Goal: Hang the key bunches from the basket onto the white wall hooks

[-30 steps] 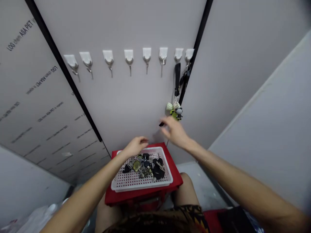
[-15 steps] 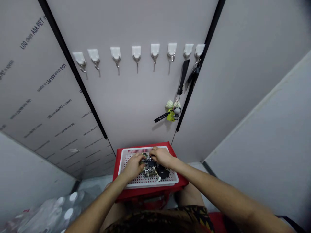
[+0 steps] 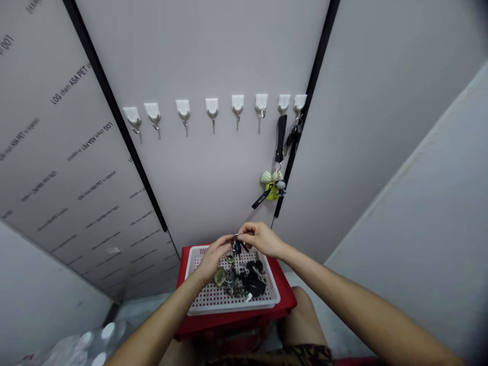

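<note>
My right hand [image 3: 263, 239] pinches the metal ring of a bunch of keys [image 3: 237, 248] above the back of a white basket [image 3: 233, 309]. At the ring's left side, the fingertips of my left hand [image 3: 214, 257] are closed against the same bunch. Its dark keys dangle below the ring. Down in the perforated basket lie more keys and key rings, a round yellowish-green trinket [image 3: 219, 276] and a black key case or fob [image 3: 255, 284].
Under the basket is a red stool or box [image 3: 284, 295]. A row of white hooks [image 3: 212, 108] runs along the wall; the two rightmost hold a black strap [image 3: 281, 137] with trinkets and a dark key bunch [image 3: 294, 133]. Bottles [image 3: 109, 331] stand at lower left.
Both hands have risen from the pile in the basket, lifting a bunch of keys by its ring. The view has tilted up, so the hooks appear lower.
</note>
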A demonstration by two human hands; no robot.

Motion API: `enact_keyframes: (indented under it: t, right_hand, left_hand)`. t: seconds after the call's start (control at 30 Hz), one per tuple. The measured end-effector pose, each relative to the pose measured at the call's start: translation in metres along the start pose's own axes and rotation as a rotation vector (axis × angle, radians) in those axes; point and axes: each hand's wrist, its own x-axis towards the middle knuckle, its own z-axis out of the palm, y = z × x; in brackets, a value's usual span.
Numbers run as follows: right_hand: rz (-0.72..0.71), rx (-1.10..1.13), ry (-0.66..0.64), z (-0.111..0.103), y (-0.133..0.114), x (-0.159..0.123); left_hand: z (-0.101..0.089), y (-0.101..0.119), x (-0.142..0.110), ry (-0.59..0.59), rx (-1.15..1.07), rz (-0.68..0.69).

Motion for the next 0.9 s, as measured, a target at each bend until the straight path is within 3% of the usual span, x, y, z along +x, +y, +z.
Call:
enact_keyframes:
  t: [0.13, 0.3, 0.47, 0.6, 0.67, 0.8, 0.9]
  right_hand:
    - [-0.038, -0.002, 0.058, -0.010, -0.019, 0.001]
    - [-0.176, -0.145, 0.263, -0.027, -0.027, 0.003]
    - [-0.202, -0.140, 0.249, -0.030, -0.027, -0.001]
    - [-0.291, -0.139, 0.184, -0.022, -0.033, -0.004]
    - [-0.310, -0.171, 0.212, -0.021, -0.037, -0.003]
    - [-0.355, -0.164, 0.363, -0.035, -0.053, 0.004]
    - [-0.406, -0.087, 0.489, -0.057, -0.077, 0.017]
  left_hand:
    - [0.006, 0.017, 0.013, -0.040, -0.019, 0.062]
    - [-0.002, 0.032, 0.027, 0.095, 0.105, 0.026]
    - [-0.014, 0.062, 0.032, 0.154, 0.349, 0.123]
    - [-0.009, 0.091, 0.036, 0.041, 0.509, 0.235]
    - [-0.004, 0.103, 0.042, 0.036, 0.545, 0.266]
    - [0.000, 0.118, 0.063, 0.178, 0.431, 0.320]
    - [0.002, 0.128, 0.078, 0.195, 0.310, 0.322]
